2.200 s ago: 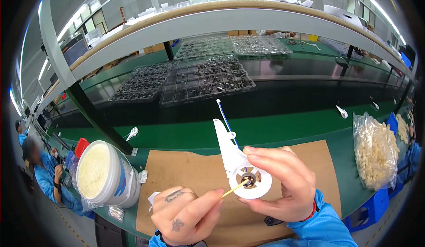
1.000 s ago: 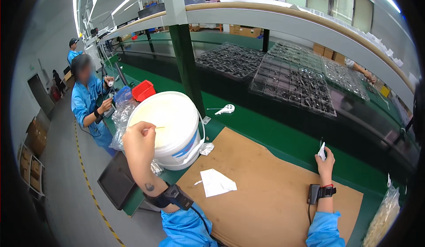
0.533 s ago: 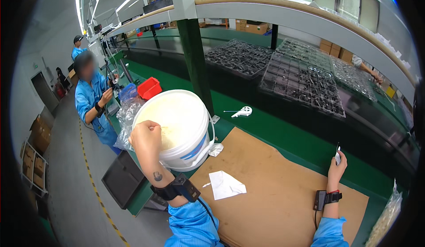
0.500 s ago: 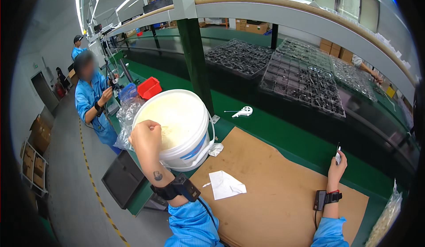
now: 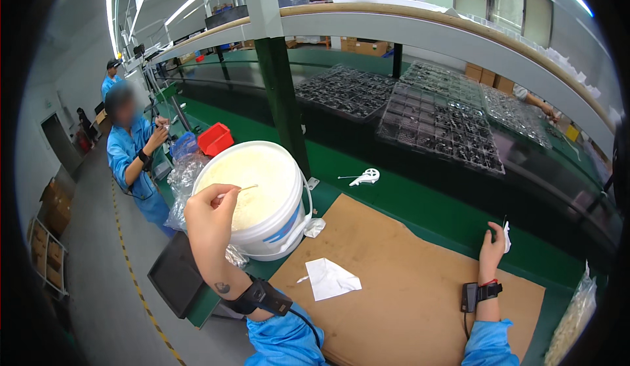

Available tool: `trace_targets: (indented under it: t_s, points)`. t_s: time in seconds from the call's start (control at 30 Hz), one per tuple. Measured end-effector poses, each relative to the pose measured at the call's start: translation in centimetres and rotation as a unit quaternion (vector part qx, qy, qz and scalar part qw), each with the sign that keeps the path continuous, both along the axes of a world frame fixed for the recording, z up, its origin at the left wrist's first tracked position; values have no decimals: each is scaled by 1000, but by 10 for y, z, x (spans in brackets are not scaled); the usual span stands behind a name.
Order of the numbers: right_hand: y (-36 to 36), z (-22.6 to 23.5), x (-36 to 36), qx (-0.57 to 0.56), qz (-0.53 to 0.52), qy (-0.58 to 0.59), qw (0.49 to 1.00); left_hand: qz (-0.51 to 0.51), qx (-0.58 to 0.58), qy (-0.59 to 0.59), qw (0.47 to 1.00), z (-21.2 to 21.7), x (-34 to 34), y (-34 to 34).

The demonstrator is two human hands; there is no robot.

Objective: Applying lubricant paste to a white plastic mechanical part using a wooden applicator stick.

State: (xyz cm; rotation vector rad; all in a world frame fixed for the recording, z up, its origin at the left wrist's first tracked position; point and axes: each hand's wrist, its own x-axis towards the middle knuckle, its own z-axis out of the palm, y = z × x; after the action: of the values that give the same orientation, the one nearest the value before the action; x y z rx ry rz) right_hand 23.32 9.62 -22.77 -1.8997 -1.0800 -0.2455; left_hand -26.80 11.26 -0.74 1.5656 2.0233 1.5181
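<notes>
White bucket (image 5: pixel 262 202) of pale cream paste stands at the left end of the green counter (image 5: pixel 407 202), just beside the brown cardboard sheet (image 5: pixel 407 280). Left hand (image 5: pixel 210 212) hangs over the bucket's open top, its fingers pinched narrow on 1 thin stick (image 5: pixel 241 189) whose tip lies just above or on the paste; I cannot tell whether it touches. Right hand (image 5: pixel 492 244) is well apart at the far right edge of the cardboard, fingers closed around a small white plastic part (image 5: pixel 506 235).

The step in hand looks like loading the stick with paste. The next move, as I judge it, calls for lifting the stick clear of the rim with a small dab and bringing both hands together over the cardboard.

Nearby lie 1 folded white paper (image 5: pixel 331 277) on the cardboard and 1 white part with a ring end (image 5: pixel 364 179) on the counter. Another person in blue (image 5: pixel 134 156) works farther left.
</notes>
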Motion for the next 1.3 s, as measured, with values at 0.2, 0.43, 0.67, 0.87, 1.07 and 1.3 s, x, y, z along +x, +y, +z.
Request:
trace_targets:
  t_s: [0.2,0.43,0.67,0.87,1.07,1.3]
  points:
    - [34,14,-67,-48,280,149,947,-110,119,-85,983,12,11,-11]
    - [128,19,-131,-136,402,-10,905,-196,141,-154,958,17,33,-14]
    - [187,10,-166,-201,419,-241,852,-255,189,-145,937,21,48,-31]
    - [171,30,-166,-311,378,-260,832,-335,176,-125,917,36,68,-45]
    - [124,54,-139,-259,464,113,839,-366,178,-190,894,36,90,-47]
    - [-9,166,-169,121,585,486,638,-365,153,-219,892,29,118,-57]
